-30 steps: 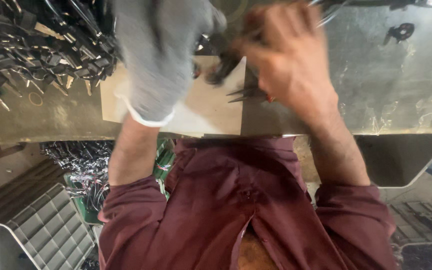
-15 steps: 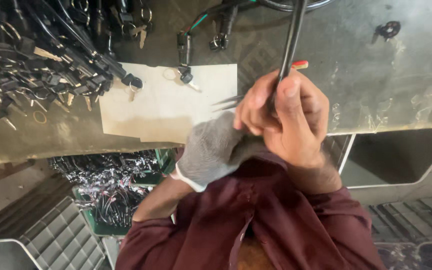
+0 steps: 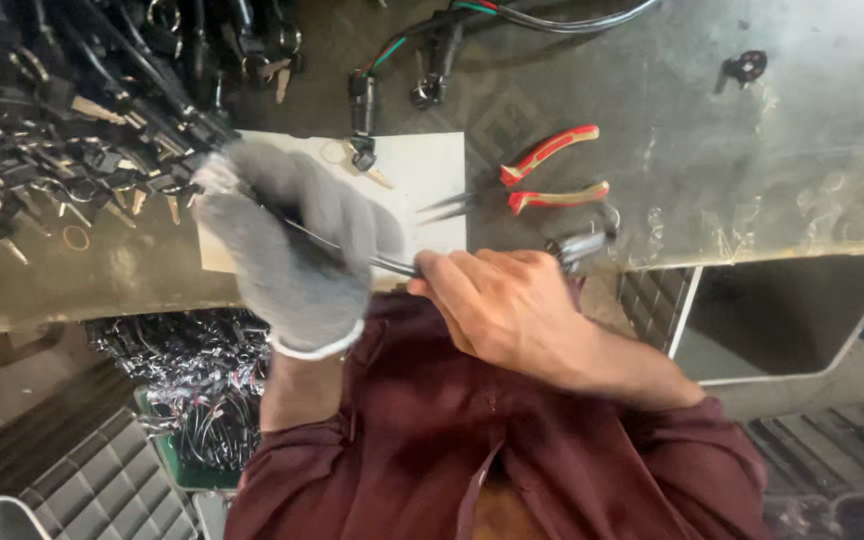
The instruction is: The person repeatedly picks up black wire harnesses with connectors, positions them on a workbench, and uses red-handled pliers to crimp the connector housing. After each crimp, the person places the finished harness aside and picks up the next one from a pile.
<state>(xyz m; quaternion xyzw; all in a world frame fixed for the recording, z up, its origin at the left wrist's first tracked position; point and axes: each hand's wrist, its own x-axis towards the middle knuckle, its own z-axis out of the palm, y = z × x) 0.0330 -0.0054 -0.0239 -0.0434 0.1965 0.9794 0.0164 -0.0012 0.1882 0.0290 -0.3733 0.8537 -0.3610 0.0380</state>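
The thin dark cable runs between your two hands, just above the bench edge. Your gloved left hand is closed around one stretch; your bare right hand pinches it beside that. Red-handled pliers lie on the metal bench, jaws on a white card.

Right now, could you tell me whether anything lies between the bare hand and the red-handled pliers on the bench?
Nothing visible does. The right hand, closed on a black cable, sits just below the red-handled pliers, with only bare bench between.
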